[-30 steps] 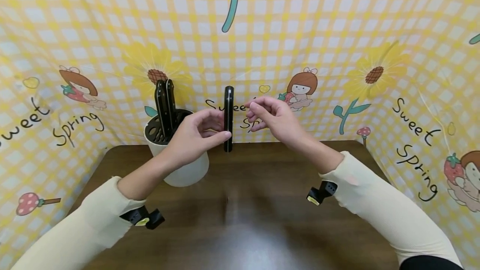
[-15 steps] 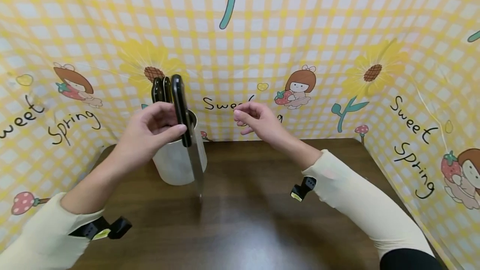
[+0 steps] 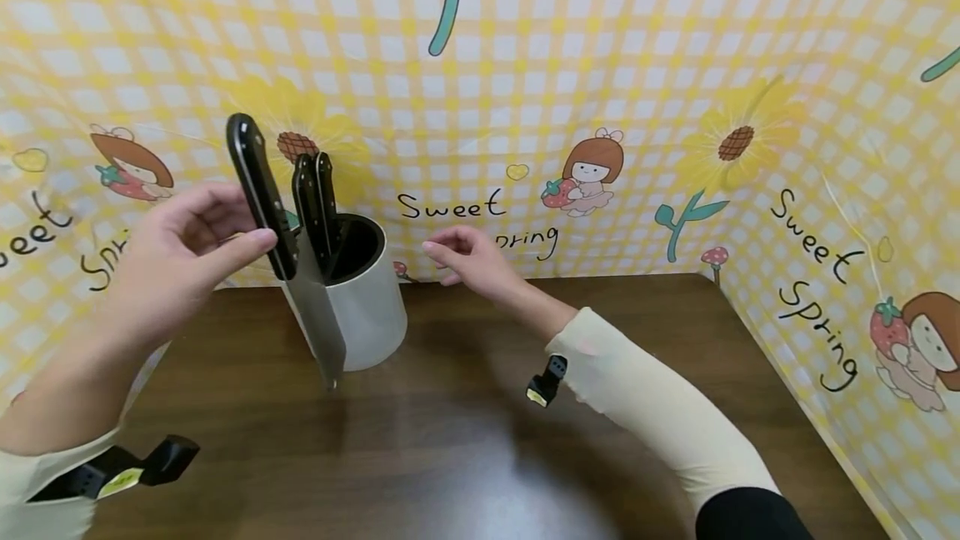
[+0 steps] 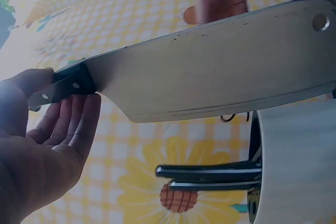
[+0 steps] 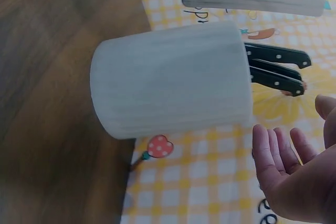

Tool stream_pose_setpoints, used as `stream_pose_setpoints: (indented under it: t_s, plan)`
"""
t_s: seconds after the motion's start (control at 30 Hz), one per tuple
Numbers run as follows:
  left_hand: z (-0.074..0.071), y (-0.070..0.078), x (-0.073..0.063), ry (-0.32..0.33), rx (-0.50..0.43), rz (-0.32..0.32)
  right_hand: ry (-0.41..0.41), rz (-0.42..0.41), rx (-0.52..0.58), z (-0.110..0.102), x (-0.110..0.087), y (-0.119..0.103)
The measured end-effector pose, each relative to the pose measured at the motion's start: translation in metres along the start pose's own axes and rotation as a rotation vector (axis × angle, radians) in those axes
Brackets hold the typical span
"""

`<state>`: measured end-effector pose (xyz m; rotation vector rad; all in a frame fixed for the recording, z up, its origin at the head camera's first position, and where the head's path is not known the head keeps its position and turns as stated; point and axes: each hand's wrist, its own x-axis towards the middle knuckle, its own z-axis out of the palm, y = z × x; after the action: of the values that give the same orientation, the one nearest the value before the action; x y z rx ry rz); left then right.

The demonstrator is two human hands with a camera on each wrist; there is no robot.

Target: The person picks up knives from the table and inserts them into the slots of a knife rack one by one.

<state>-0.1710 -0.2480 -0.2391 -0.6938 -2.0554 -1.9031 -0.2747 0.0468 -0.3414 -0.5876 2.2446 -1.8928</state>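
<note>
My left hand (image 3: 168,261) pinches the black riveted handle of a cleaver (image 4: 210,66) between thumb and fingers. Its broad steel blade, with a round hole near the tip, points down and overlaps the left side of a white cylindrical knife holder (image 3: 371,315) in the head view. Several black-handled knives (image 3: 309,198) stand upright in the holder's dark top, towards its left side. To the right of the holder, my right hand (image 3: 480,261) hovers with fingers loosely bent and nothing in them. The right wrist view shows that hand (image 5: 299,182) beside the holder's rim.
The holder stands on a dark brown wooden table (image 3: 465,415), near its back edge. A yellow checked cloth (image 3: 645,40) with printed flowers and figures hangs behind the table and along its sides. A small black camera sits on each wrist.
My left hand has carried the cleaver leftwards, from right of the knife holder across its front to its left side, and the handle now leans left. My right hand has drifted left towards the holder.
</note>
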Motion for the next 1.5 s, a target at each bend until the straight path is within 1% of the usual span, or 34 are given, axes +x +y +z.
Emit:
stream_pose_setpoints:
  t_s: [0.03,0.2,0.33,0.4,0.53,0.63,0.73,0.93,1.13,1.2,1.3,1.5]
  plan:
    - [-0.004,0.001,-0.001,0.002,-0.004,-0.01,-0.001,0.004,0.003,0.004,0.003,0.002]
    - [-0.018,0.0,-0.002,0.01,-0.023,-0.012,-0.002,0.025,0.008,0.025,0.014,0.008]
    - [-0.027,-0.001,0.002,0.044,-0.018,-0.01,0.016,0.049,0.047,0.04,0.019,0.011]
    - [-0.032,-0.003,0.004,0.074,-0.019,-0.014,0.035,0.064,0.079,0.047,0.021,0.014]
    - [-0.041,-0.006,0.013,0.112,-0.098,-0.006,0.083,0.1,0.108,0.059,0.025,0.018]
    - [-0.046,-0.007,0.021,0.13,-0.202,0.021,0.101,0.115,0.106,0.067,0.028,0.02]
    - [-0.052,-0.007,0.029,0.139,-0.267,0.052,0.125,0.124,0.112,0.075,0.031,0.021]
    - [-0.058,-0.006,0.043,0.193,-0.33,0.037,0.197,0.128,0.093,0.088,0.035,0.022]
    - [-0.06,-0.001,0.051,0.214,-0.412,0.06,0.268,0.159,0.064,0.097,0.038,0.021]
    - [-0.061,0.001,0.053,0.22,-0.425,0.069,0.278,0.171,0.055,0.098,0.038,0.02]
    - [-0.061,0.005,0.056,0.233,-0.419,0.086,0.277,0.183,0.047,0.097,0.038,0.019]
    - [-0.061,0.008,0.061,0.254,-0.416,0.087,0.269,0.196,0.066,0.094,0.037,0.019]
